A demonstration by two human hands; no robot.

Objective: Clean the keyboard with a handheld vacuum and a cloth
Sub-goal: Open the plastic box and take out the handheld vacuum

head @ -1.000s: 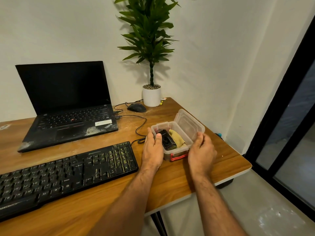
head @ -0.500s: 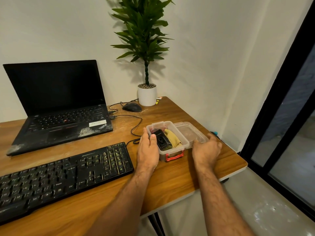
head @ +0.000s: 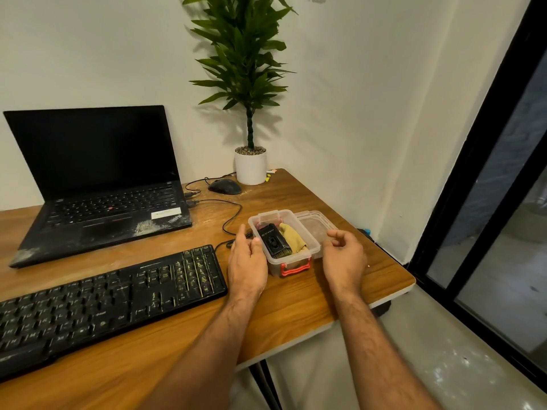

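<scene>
Lid [head: 315, 229] now lies flat right of box [head: 296, 261]; right hand [head: 344, 258] let go, loosely curled, empty. Left hand [head: 247, 258] relaxed against box. Vacuum [head: 273, 242], cloth [head: 293, 239] reachable.

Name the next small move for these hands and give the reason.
Probably the right hand should reach into the open box and lift out the black vacuum: the lid lies beside the box, both hands hold nothing, and the left hand touches the box's side.
</scene>
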